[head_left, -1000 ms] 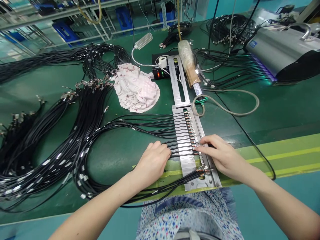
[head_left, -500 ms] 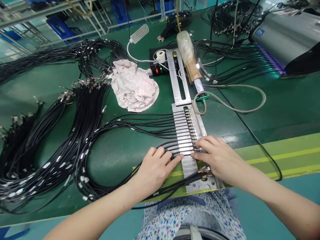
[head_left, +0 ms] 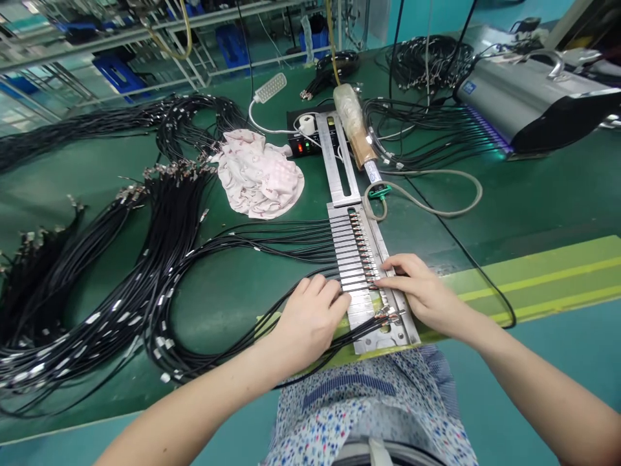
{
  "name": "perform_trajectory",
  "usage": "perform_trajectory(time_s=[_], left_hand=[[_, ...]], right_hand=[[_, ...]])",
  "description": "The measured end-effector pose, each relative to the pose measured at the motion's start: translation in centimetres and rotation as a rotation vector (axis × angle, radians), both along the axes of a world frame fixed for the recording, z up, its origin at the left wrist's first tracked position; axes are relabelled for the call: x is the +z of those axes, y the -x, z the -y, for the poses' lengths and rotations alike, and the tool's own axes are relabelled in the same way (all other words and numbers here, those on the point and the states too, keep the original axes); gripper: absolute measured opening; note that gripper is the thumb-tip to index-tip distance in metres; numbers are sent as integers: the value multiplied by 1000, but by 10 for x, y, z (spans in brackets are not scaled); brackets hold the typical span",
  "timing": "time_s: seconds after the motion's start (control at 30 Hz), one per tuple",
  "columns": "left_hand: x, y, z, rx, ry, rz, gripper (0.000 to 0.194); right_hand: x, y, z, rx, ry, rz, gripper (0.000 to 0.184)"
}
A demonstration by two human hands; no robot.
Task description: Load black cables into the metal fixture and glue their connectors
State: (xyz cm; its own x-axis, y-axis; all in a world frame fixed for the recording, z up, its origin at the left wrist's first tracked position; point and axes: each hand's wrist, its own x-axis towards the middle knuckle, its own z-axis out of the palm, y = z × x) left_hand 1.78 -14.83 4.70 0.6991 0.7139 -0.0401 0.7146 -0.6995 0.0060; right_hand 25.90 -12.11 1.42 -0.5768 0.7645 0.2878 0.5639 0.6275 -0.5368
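A slotted metal fixture (head_left: 356,301) lies near the table's front edge. Thin black cables (head_left: 310,226) run into it from the left, side by side, their metal connectors (head_left: 361,246) lined up over the slot. My left hand (head_left: 310,317) is closed over cables just left of the fixture, fingers curled, thumb by the forefinger. My right hand (head_left: 420,291) rests at the fixture's right side, thumb and forefinger apart, tips at the lowest seated connectors. Below them, a loose bunch of cable ends (head_left: 385,315) lies across the fixture's near end.
Big cable bundles (head_left: 165,226) cover the left of the table. A crumpled pink-white cloth (head_left: 259,175), a small lamp (head_left: 270,87) and a taped dispenser syringe (head_left: 359,129) with a hose lie beyond. A grey machine with violet light (head_left: 514,97) stands at back right.
My left hand's forefinger has drawn back from pointing to a curled position. My right hand stays by the lower connectors, its thumb and forefinger shifted slightly. The view has tilted a little.
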Motion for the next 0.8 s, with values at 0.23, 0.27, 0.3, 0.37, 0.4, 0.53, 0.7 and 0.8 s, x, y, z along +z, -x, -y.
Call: perform_trajectory(time_s=[0.23,0.27,0.3,0.37,0.4,0.53,0.7,0.8], left_hand=[[-7,-12,15,-37,214,169,14],[-8,-14,15,-8,265,186,11],[-7,-15,14,29,319,206,9],[-4,-18,9,105,432,245,7],[-3,-19,7,138,487,271,7],[-2,-17,-4,231,738,440,12],[-7,-5,-11,391,776,600,8],[-6,-5,-14,381,593,547,8]], right_hand=[[11,23,-5,-18,-19,207,28],[13,25,-7,-18,-5,234,26],[14,27,-8,-12,16,250,25],[17,26,-12,10,81,234,28],[19,24,-13,23,114,194,31],[21,7,-16,-12,155,-29,41],[15,-5,-4,-27,119,-73,37],[10,-3,6,9,39,6,32]])
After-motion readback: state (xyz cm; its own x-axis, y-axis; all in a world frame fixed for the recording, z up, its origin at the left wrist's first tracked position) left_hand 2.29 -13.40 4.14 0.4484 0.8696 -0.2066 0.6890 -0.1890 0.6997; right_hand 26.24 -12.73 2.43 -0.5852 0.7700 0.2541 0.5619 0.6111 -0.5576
